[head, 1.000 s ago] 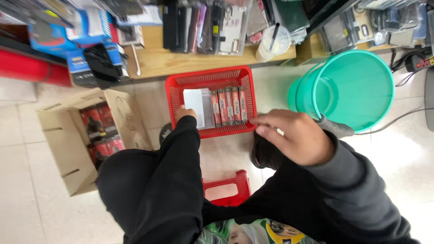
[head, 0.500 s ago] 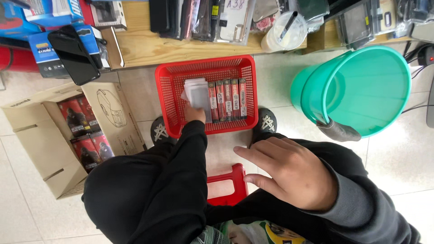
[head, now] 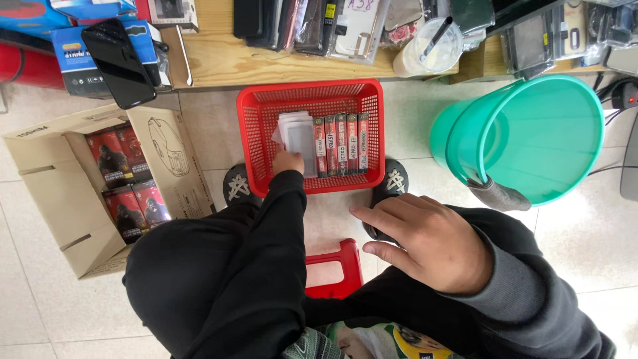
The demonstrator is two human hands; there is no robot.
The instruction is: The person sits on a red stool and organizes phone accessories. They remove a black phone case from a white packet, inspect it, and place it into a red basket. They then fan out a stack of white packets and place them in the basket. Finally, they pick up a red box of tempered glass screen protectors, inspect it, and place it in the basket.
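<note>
Left hand [head: 288, 161] in the red plastic mesh basket [head: 256, 143]
It grips pale flat packets [head: 297, 135] inside the basket, left of the upright red boxes [head: 342, 144]; the right hand [head: 432, 242] hovers open, empty, nearer than the basket.

Pale tiled floor [head: 585, 252], red basket [head: 256, 133], green bucket [head: 531, 133], open cardboard box [head: 40, 179], red stool [head: 332, 266]

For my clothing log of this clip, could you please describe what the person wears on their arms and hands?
Both arms are in long, dark, near-black sleeves of soft fabric. The right sleeve ends in a greyer ribbed cuff at the wrist. The left hand and right hand are bare: no gloves, and no rings or watch that I can see.
</note>
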